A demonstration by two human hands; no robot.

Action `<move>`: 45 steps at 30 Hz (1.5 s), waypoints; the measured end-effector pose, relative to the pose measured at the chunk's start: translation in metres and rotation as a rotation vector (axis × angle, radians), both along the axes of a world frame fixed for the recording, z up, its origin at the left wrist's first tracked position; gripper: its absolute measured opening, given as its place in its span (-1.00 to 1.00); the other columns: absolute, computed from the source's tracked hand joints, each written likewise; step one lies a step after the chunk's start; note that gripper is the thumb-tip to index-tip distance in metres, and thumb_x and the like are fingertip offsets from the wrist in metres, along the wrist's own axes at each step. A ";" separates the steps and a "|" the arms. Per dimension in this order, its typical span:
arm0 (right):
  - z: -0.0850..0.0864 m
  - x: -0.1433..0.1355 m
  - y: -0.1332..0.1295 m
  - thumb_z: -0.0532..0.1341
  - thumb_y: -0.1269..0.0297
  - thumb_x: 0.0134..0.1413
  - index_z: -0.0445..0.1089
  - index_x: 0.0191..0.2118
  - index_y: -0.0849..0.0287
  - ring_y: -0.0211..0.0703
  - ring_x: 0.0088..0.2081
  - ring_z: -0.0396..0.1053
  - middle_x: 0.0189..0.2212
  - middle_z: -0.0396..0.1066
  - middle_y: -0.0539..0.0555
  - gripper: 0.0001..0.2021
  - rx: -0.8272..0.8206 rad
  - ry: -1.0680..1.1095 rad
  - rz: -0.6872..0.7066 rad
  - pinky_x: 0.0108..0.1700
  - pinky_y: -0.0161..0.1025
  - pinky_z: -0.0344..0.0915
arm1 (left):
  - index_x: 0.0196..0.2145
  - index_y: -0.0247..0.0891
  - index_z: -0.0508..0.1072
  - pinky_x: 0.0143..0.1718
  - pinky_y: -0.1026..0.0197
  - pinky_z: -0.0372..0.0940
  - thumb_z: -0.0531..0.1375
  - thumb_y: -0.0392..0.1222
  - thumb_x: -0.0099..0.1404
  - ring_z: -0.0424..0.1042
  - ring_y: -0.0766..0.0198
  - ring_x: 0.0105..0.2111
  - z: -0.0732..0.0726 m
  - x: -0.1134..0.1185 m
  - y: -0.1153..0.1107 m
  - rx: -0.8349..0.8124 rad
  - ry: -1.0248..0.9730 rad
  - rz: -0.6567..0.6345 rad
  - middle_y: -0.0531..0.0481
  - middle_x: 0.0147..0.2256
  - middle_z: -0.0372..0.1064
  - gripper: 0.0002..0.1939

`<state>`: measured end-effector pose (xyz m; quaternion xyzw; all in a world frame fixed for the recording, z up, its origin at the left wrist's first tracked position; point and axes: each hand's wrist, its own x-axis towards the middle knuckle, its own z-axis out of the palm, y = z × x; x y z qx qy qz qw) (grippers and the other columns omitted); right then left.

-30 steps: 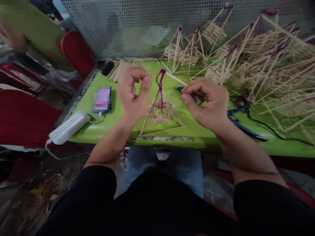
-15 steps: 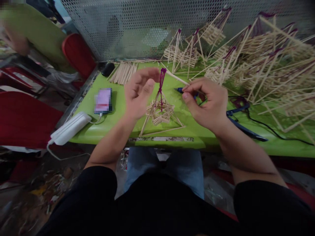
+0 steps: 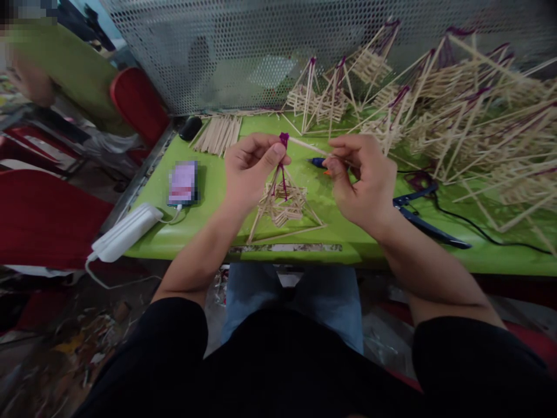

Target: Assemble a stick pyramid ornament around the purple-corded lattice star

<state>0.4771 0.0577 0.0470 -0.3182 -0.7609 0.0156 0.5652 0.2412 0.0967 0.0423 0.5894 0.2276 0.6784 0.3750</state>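
Note:
My left hand [image 3: 252, 168] pinches a bunch of purple cord [image 3: 284, 138] between thumb and fingers. The cord runs down to a small frame of light wooden sticks [image 3: 300, 200], which stands on the table with three slanting legs and a woven star-like middle. In my right hand [image 3: 365, 177], a thin pale stick [image 3: 307, 144] is gripped between thumb and fingers. Its far end reaches the top of the cord, though I cannot tell whether it passes through the loops. Under my right fingers lies a blue pointed tool [image 3: 317, 162], partly hidden.
Several similar stick frames [image 3: 470, 125] crowd the right of the green table [image 3: 209, 215]. Loose sticks [image 3: 217, 134], a phone [image 3: 183, 181] and a white power bank [image 3: 126, 232] are on the left. A dark-handled tool [image 3: 430, 227] lies right. Another person [image 3: 65, 69] sits far left.
My left fingers have closed on the purple cord, whose upright loops are now bunched lower. My right hand still holds the stick, its fingers shifted slightly.

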 end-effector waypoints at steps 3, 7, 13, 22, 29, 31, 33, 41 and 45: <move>0.005 0.002 0.001 0.22 0.18 0.59 0.59 0.12 -0.04 -0.05 -0.25 0.62 -0.19 0.65 0.07 -0.79 0.043 -0.066 -0.067 -0.22 -0.05 0.53 | -0.23 -0.15 0.67 -0.31 0.27 0.51 0.56 0.13 0.41 0.63 0.33 -0.39 0.003 0.003 -0.004 0.033 0.006 -0.028 0.12 -0.42 0.54 -0.67; 0.012 0.003 -0.003 0.22 0.07 0.62 0.64 -0.04 -0.05 -0.04 -0.31 0.54 -0.25 0.63 0.10 -0.76 0.007 -0.075 -0.118 -0.25 -0.03 0.47 | -0.22 -0.15 0.67 -0.33 0.27 0.48 0.53 0.18 0.43 0.59 0.36 -0.41 0.003 0.005 -0.007 0.040 0.041 0.004 0.10 -0.39 0.55 -0.64; 0.012 0.004 -0.004 0.22 0.08 0.64 0.67 -0.05 0.00 -0.06 -0.32 0.51 -0.29 0.59 0.09 -0.72 -0.010 -0.078 -0.140 -0.28 -0.07 0.34 | -0.24 -0.14 0.65 -0.38 0.28 0.47 0.52 0.25 0.41 0.56 0.37 -0.44 0.000 0.007 -0.007 0.063 0.075 0.031 0.14 -0.44 0.48 -0.60; 0.012 0.001 0.000 0.23 -0.05 0.61 0.63 -0.22 -0.03 -0.07 -0.42 0.42 -0.41 0.55 0.07 -0.64 -0.018 -0.062 -0.206 -0.37 -0.04 0.33 | -0.23 -0.09 0.68 -0.38 0.27 0.45 0.48 0.19 0.48 0.55 0.37 -0.44 -0.003 0.004 -0.002 0.133 0.135 0.065 0.14 -0.44 0.53 -0.68; 0.011 -0.001 0.000 0.21 -0.09 0.61 0.63 -0.21 -0.05 -0.06 -0.42 0.44 -0.40 0.56 0.08 -0.62 0.005 -0.058 -0.219 -0.40 -0.05 0.30 | -0.22 -0.10 0.65 -0.27 0.21 0.49 0.48 0.23 0.47 0.54 0.37 -0.43 -0.010 0.001 0.001 0.129 0.184 0.116 0.14 -0.39 0.56 -0.64; 0.010 0.000 0.002 0.22 -0.07 0.61 0.63 -0.20 -0.04 -0.04 -0.39 0.47 -0.38 0.57 0.09 -0.64 0.012 -0.054 -0.207 -0.36 -0.04 0.34 | -0.21 -0.10 0.65 -0.23 0.19 0.51 0.47 0.23 0.48 0.55 0.35 -0.41 -0.009 0.002 -0.001 0.118 0.178 0.112 0.13 -0.39 0.55 -0.64; 0.009 0.001 0.003 0.23 -0.02 0.61 0.63 -0.18 -0.04 -0.02 -0.36 0.50 -0.34 0.58 0.10 -0.68 0.032 -0.044 -0.188 -0.30 -0.01 0.38 | -0.20 -0.10 0.66 -0.23 0.19 0.50 0.47 0.21 0.50 0.58 0.34 -0.39 -0.007 0.003 -0.004 0.114 0.147 0.116 0.12 -0.38 0.54 -0.66; 0.002 0.004 0.001 0.28 0.05 0.58 0.67 -0.02 -0.10 0.00 -0.32 0.53 -0.21 0.64 0.10 -0.80 0.129 -0.080 -0.217 -0.24 0.04 0.46 | -0.05 -0.04 0.70 -0.01 0.01 0.48 0.45 0.05 0.55 0.58 0.15 -0.03 0.002 0.006 -0.010 0.427 0.059 0.295 -0.07 -0.08 0.59 -0.83; 0.003 0.003 -0.001 0.29 0.12 0.55 0.67 0.01 -0.11 -0.02 -0.34 0.55 -0.21 0.67 0.08 -0.83 0.244 -0.115 -0.250 -0.31 0.03 0.44 | -0.07 0.01 0.70 0.18 -0.15 0.44 0.44 0.18 0.52 0.52 0.01 0.07 0.007 0.004 -0.015 0.437 0.157 0.340 -0.12 -0.02 0.51 -0.76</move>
